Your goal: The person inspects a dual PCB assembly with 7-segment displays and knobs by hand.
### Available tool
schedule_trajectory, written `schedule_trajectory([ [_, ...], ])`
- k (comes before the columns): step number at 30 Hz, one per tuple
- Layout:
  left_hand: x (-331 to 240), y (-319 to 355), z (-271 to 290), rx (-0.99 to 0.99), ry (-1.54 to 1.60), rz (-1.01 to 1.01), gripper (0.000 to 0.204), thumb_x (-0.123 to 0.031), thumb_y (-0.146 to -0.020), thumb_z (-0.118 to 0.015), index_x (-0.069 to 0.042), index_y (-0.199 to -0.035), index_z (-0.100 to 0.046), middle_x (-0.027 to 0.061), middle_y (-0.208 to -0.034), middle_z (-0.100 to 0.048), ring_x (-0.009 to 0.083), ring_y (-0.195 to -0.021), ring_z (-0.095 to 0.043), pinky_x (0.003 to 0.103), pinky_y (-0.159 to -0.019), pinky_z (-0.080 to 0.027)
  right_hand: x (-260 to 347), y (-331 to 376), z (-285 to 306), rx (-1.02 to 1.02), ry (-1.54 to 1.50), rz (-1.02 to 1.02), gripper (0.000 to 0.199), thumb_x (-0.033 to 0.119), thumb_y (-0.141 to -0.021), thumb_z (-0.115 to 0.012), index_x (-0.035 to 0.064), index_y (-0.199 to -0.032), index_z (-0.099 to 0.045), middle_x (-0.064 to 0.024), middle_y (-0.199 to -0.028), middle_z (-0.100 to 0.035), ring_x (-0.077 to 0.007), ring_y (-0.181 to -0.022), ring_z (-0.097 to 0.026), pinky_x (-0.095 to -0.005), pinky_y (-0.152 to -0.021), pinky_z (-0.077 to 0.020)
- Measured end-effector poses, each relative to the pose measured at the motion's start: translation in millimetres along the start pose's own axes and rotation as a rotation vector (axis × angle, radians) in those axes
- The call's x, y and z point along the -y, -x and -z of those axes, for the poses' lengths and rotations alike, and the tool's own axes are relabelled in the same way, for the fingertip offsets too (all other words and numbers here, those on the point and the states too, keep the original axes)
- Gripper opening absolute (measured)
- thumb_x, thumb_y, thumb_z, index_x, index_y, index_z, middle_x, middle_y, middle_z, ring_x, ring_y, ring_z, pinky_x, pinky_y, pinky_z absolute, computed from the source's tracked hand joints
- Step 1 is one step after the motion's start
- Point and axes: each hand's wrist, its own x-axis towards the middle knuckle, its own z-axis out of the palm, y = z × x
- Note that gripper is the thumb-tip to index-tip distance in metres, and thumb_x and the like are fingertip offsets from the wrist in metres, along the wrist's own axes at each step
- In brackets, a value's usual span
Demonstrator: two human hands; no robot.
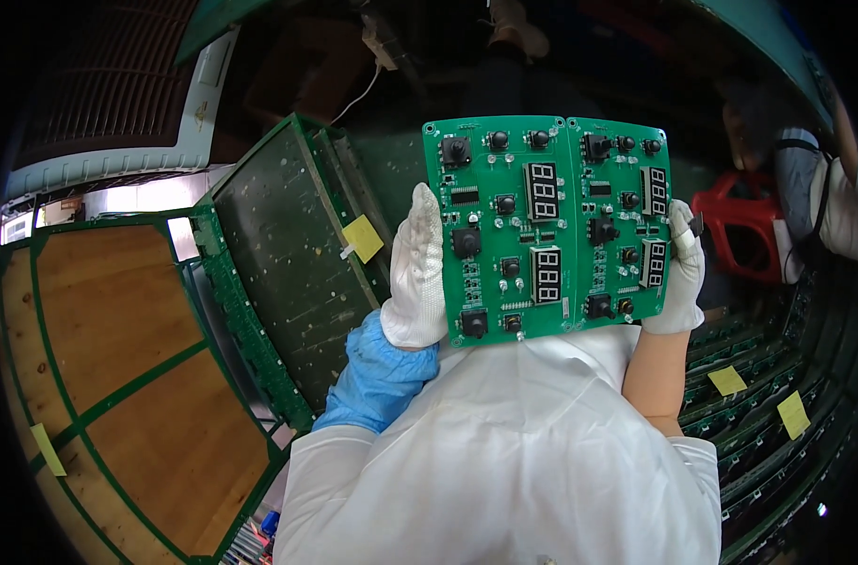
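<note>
Two gloved hands, left (417,273) and right (678,278), hold circuit board (546,226) upright, facing camera.

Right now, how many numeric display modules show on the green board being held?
4 on the green circuit board: upper left, lower left, upper right, lower right. None looks hidden.

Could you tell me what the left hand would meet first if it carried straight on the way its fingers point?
The left hand points up along the edge of the green circuit board it holds. Beyond its fingertips only dark background shows, so the way looks free, though depth is unclear.
</note>
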Motion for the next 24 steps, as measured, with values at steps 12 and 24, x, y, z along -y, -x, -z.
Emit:
schedule_trajectory([
  [12,2.4,-1.9,-1.1,-0.041,0.000,-0.019,0.057,-0.046,-0.090,-0.025,0.001,-0.115,-0.044,0.0150,-0.104,-0.056,0.0224,-0.088,-0.060,0.033,-0.070,-0.055,-1.9,-2.9,-0.5,-0.036,0.017,-0.013,0.012,0.015,-0.081,-0.056,0.0056,-0.089,-0.057,0.0003,-0.079,-0.056,-0.0057,-0.071,-0.055,-0.0186,-0.066,-0.0448],
  [24,5.4,-1.0,1.0,-0.051,0.026,-0.007,0.056,-0.045,-0.091,-0.024,0.000,-0.116,-0.044,0.0148,-0.106,-0.054,0.0219,-0.088,-0.060,0.033,-0.070,-0.055,-1.8,-1.0,-3.0,-0.046,-0.034,-0.030,0.013,0.015,-0.080,-0.058,0.0058,-0.090,-0.057,-0.0002,-0.081,-0.057,-0.0071,-0.073,-0.056,-0.0206,-0.068,-0.0460],
])
